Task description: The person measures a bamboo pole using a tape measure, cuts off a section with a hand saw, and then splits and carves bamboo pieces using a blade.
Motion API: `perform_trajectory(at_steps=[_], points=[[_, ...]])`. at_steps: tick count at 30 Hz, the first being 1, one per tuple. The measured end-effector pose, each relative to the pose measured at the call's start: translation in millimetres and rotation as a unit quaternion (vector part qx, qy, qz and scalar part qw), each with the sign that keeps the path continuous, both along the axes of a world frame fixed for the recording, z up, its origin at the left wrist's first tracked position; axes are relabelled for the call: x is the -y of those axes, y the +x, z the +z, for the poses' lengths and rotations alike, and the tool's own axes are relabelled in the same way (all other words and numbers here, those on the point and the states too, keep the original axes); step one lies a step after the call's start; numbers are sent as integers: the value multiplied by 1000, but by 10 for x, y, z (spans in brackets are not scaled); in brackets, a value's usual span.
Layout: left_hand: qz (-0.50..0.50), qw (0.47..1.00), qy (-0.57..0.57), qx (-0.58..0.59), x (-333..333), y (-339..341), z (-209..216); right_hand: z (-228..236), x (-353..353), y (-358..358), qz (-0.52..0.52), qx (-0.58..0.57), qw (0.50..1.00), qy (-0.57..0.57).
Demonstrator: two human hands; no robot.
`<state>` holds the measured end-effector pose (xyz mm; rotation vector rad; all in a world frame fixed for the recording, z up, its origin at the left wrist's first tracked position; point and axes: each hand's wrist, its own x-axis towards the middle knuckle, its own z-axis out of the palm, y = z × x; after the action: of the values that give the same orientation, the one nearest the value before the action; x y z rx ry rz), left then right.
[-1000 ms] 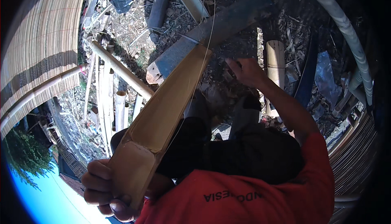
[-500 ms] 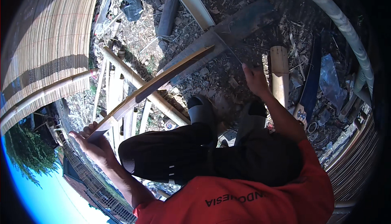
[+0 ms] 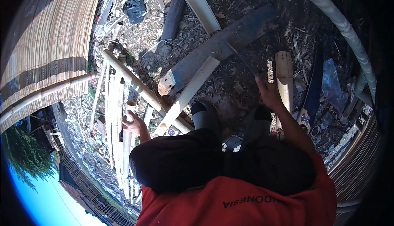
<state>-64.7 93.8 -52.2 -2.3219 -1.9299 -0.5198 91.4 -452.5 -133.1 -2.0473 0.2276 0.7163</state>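
My left hand is by the left knee, its fingers apart and holding nothing. Right beside its fingertips is the open end of a bamboo tube; I cannot tell whether they touch. A split bamboo piece, pale inner side up, slants from beside my left knee to the wooden plank on the ground, its far end against the plank. My right hand is closed around a knife, its handle hidden in the fist. The thin blade points up and left, its tip over the plank.
Several bamboo poles lie at the left under a crossing pole. A half-round bamboo piece and a handsaw lie at the right. A long split bamboo reaches the plank from above. Wood chips litter the ground.
My left hand has let go of the split bamboo piece and moved right, toward the knee. The piece now lies lower, turned pale side up. The knife hand has shifted slightly down and right.
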Motion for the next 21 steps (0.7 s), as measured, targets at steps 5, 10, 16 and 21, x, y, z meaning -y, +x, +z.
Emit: perform_trajectory(at_steps=[5, 10, 16, 21], points=[[-594, 738, -309, -82, 1360, 1243, 146, 149, -10, 20, -11, -1, 1000, 10], [-643, 634, -334, -269, 2051, 1237, -385, 191, -22, 69, 31, -45, 998, -27], [-611, 684, -305, -256, 2111, 1100, -885, 145, -33, -35, 1, -24, 1000, -5], [-648, 666, -349, -122, 1934, 1246, -22, 191, -35, 44, 8, -53, 999, 6]])
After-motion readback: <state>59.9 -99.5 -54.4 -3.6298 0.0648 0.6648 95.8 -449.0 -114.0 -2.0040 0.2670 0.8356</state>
